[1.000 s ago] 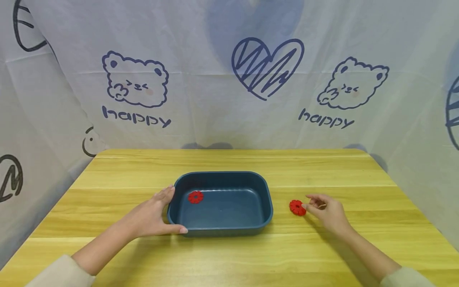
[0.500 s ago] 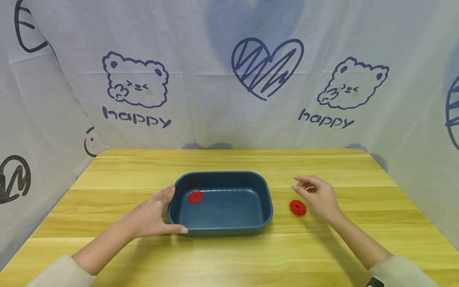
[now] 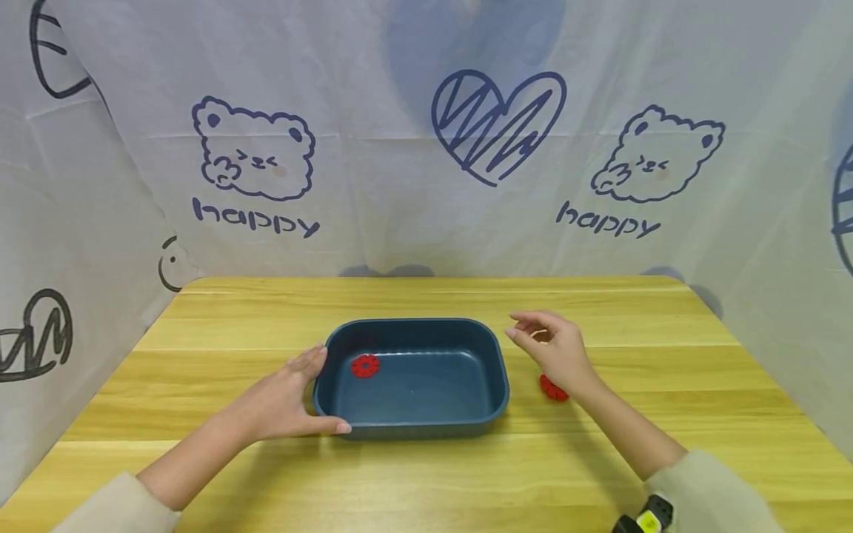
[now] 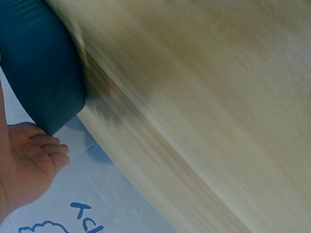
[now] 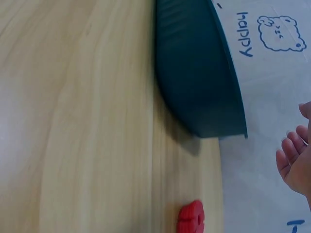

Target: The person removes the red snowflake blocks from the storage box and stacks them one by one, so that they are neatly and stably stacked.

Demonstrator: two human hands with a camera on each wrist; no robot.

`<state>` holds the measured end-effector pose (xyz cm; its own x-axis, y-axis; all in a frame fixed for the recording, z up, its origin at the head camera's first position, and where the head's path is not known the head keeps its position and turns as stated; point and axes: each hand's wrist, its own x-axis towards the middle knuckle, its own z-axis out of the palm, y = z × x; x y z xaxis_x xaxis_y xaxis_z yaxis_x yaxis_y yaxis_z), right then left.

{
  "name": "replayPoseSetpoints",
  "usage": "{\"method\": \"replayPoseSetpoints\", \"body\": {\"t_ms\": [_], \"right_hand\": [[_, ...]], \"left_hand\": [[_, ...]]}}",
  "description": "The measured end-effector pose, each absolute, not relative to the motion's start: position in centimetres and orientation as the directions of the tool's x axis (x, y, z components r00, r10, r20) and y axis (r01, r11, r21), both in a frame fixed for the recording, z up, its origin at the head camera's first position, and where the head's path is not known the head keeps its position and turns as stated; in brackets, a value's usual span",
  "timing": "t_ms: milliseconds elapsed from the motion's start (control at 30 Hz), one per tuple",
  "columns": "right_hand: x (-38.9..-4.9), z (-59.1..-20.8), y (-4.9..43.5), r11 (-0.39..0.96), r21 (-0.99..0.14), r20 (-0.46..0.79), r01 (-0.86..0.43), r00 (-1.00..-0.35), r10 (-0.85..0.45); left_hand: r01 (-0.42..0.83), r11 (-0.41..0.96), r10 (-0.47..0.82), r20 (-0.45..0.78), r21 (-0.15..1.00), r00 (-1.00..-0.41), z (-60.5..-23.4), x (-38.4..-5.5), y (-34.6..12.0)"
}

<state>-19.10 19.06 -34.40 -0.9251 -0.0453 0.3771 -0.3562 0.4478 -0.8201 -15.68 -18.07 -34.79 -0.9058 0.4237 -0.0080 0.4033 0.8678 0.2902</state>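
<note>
A dark blue plastic tub (image 3: 411,426) sits in the middle of the table. My left hand (image 3: 286,396) holds its left end, thumb along the front wall and fingers at the left side; the left wrist view shows those fingers bent against the tub (image 4: 41,63). Inside, a red flower-shaped plastic disc (image 3: 365,366) lies near the left wall. My right hand (image 3: 556,348) hovers just right of the tub, loosely curled, thumb and fingertips apart with nothing visible between them. Below it on the table, a small stack of red flower-shaped discs (image 3: 553,389) is partly hidden by the hand.
The wood-grain table (image 3: 426,481) reaches back to a white cloth (image 3: 386,170) with blue bear, heart and word drawings. Cloth also hangs on both sides. A dark device with a yellow patch (image 3: 649,518) sits by the right sleeve.
My right hand has lifted off the red disc stack and moved left and away from me, up to the tub's right side. My left hand, the tub and the discs stay put.
</note>
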Motion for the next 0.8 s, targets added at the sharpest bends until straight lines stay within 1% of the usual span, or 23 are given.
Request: {"method": "replayPoseSetpoints", "body": {"t_ms": [500, 667, 800], "right_hand": [[-20.1, -33.5, 15.4, 0.375, -0.845, 0.381, -0.382, -0.921, -0.080], [-20.6, -33.3, 14.0, 0.373, -0.837, 0.396, -0.401, -0.913, -0.095], [-20.9, -33.3, 12.8, 0.337, -0.849, 0.398, -0.408, -0.912, -0.101]], "left_hand": [[0.394, 0.866, 0.422, -0.026, 0.308, -0.906, -34.5, -15.7, -18.0], [0.400, 0.867, 0.425, -0.021, 0.297, -0.905, -34.3, -15.6, -18.0], [0.399, 0.869, 0.425, -0.026, 0.294, -0.905, -34.3, -15.6, -18.0]]}}
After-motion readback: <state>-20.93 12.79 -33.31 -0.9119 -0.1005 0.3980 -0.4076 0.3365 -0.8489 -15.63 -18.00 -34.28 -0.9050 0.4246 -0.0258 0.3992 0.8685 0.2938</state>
